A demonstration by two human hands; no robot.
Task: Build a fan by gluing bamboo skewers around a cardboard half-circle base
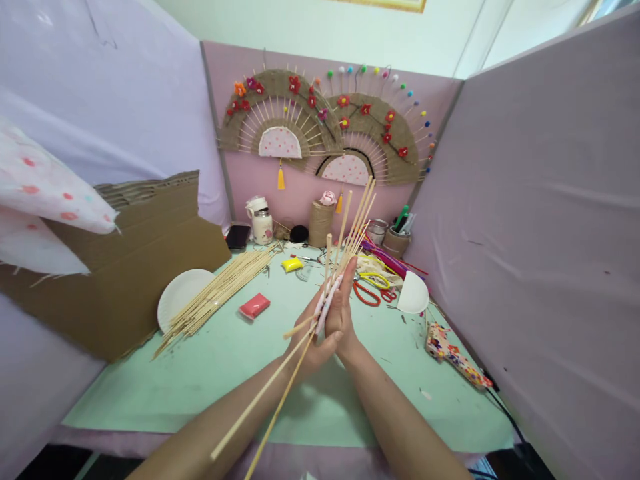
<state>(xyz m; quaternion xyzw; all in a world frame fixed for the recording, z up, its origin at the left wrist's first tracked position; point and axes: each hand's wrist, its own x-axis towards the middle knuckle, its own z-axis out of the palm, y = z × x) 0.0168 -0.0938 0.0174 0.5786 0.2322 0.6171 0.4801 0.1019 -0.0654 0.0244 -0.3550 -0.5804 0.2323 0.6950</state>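
Observation:
My left hand [311, 357] and my right hand [344, 320] press flat from both sides on a half-made stick fan [327, 303]. Its base is two pale, cloth-covered pieces seen edge-on between my palms. Thin wooden sticks [356, 217] spread up and away from the base. Two longer sticks [265, 400] slant down toward me past my left forearm. The fingers of my left hand are partly hidden behind the fan. A red packet [255, 306] lies to the left of my hands, and orange-handled scissors [367, 294] lie to their right.
A bundle of sticks [220, 293] rests across a white plate [173, 293]. Cardboard [150, 267] leans at left. A patterned glue gun [455, 357] with a cord lies right. A bottle [261, 223] and holder [397, 241] stand behind; decorated fans [280, 83] hang on the back panel.

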